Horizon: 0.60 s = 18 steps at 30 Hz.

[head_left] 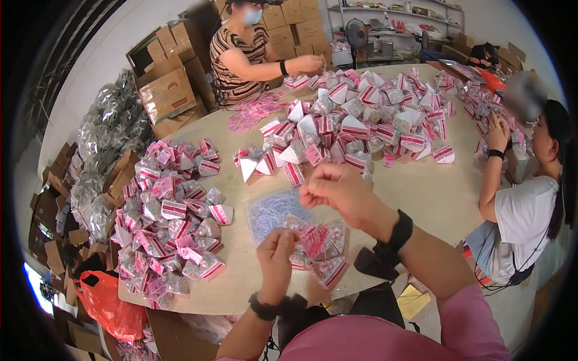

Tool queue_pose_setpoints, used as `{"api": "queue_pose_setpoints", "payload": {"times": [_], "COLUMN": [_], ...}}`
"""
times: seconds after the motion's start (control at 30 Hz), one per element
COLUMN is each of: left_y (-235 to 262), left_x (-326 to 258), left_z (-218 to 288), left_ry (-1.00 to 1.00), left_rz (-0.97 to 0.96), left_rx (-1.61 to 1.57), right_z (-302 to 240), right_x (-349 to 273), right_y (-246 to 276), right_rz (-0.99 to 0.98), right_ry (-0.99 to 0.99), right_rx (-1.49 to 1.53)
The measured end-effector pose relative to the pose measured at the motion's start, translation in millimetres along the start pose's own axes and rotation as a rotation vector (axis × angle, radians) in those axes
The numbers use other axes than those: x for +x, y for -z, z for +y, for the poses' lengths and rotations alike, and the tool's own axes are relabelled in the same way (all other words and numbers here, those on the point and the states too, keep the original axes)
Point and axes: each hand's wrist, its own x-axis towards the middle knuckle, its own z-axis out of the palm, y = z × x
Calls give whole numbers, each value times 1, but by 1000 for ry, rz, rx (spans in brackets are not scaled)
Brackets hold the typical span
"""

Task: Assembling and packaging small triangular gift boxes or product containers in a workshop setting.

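Several pink-white packets [329, 271] are clustering lower ctr. near L hand [277, 256] & R hand [341, 189], both pinching narrow (on what, can't tell), risking a slide off table [421, 198] if bumped.

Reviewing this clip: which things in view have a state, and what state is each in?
Left hand, pinched; whether it holds something thin is unclear
Right hand, pinched, raised; whether it holds something thin is unclear
Near packets, bunched together
Left packet pile, heaped
Far packet pile, heaped
Pale strands, tangled
Pink pieces, loosely spread
Red bag, creased
Fan, upright; running or not, unclear
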Motion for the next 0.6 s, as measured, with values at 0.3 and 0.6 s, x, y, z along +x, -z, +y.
{"api": "queue_pose_setpoints", "payload": {"times": [0.3, 0.6], "left_y": [11, 3], "left_x": [3, -12], "left_z": [30, 16], "left_ry": [721, -474], "left_rz": [-210, -137], "left_rx": [-951, 973], "right_z": [12, 85], "right_x": [-101, -102], "right_y": [-30, 1], "right_rz": [-529, -258], "right_ry": [191, -188], "right_rx": [-565, 26]}}
